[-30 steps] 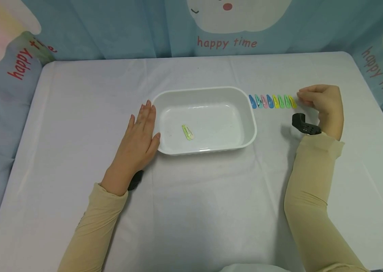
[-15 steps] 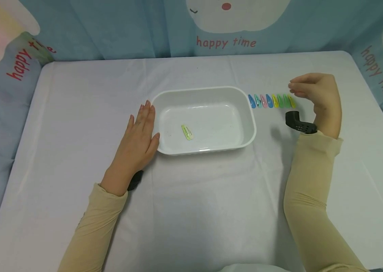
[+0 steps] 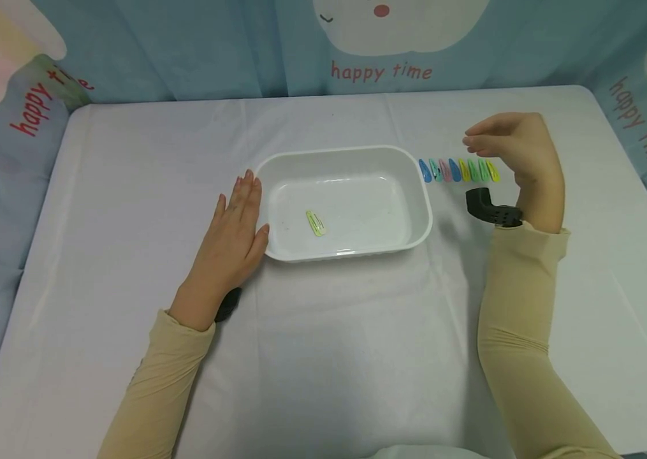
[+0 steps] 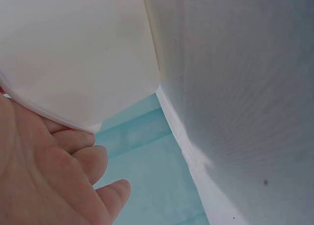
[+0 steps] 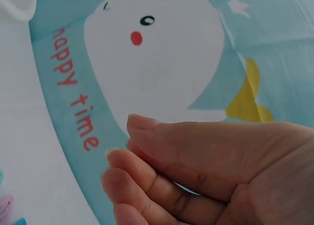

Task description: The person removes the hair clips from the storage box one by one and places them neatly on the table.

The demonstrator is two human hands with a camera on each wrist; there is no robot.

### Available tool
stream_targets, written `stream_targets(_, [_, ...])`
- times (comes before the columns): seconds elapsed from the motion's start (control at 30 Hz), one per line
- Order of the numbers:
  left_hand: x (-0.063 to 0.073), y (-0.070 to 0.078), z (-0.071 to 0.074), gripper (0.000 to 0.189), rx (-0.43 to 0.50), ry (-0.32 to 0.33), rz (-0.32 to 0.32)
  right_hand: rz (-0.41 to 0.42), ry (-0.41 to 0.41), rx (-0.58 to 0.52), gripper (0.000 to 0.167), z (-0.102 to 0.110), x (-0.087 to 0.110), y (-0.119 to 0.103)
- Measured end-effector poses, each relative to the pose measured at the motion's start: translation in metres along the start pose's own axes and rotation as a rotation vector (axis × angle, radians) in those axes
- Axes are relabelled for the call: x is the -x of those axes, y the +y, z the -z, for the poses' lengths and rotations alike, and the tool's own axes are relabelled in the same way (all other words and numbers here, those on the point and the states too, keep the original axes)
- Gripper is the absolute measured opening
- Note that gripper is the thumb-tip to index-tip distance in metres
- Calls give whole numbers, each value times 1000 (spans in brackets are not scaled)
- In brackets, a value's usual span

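My left hand (image 3: 228,236) lies along the left side of a white rectangular dish (image 3: 346,252), its fingers mostly straight and touching the rim. In the left wrist view the fingers (image 4: 81,154) rest against the dish wall (image 4: 93,53). A single yellow-green snap hair clip (image 3: 316,223) lies inside the dish. To the right of it, several hair clips (image 3: 455,170) in blue, green, pink and yellow stand in a row on the cloth. Above the row's right part hovers my right hand (image 3: 521,143), fingers loosely bent, thumb near the index finger (image 5: 135,161); nothing shows between them.
White cloth covers the table (image 3: 329,357). A blue printed curtain (image 3: 214,51) rises behind its far edge and along both sides. A black camera mount (image 3: 492,209) sticks out from the right wrist, over the cloth just in front of the clips.
My right hand has lifted away from the yellow clip at the row's right end and moved left and farther back. The left hand, the dish and the clips stay as they were.
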State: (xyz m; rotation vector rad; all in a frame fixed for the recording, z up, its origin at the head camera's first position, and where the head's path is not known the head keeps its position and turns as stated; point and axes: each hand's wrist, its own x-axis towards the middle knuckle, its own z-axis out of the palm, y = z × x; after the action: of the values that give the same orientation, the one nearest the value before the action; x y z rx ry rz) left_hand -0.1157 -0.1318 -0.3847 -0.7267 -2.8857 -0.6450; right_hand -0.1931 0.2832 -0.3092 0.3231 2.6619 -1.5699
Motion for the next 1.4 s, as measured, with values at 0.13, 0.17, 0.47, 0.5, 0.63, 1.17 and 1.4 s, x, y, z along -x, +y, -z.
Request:
stream_targets(0.13, [0, 0, 1, 62, 3, -1, 2, 23, -18, 17, 12, -5, 2, -6])
stream_targets(0.17, [0, 0, 0, 62, 2, -2, 2, 32, -24, 21, 12, -6, 3, -7])
stream_targets(0.47, [0, 1, 2, 62, 4, -8, 2, 113, -111, 40, 10, -19, 7, -18])
stream_targets(0.5, [0, 0, 2, 62, 4, -8, 1, 119, -117, 57, 11, -20, 7, -19])
stream_targets(0.63, [0, 0, 2, 62, 7, -7, -1, 143, -150, 102, 12, -27, 9, -23])
stream_targets(1.17, [0, -1, 1, 62, 7, -1, -2, 204, -238, 222, 17, -46, 15, -35])
stream_targets(1.4, [-1, -1, 1, 62, 6, -8, -1, 224, -278, 208, 16, -53, 16, -37])
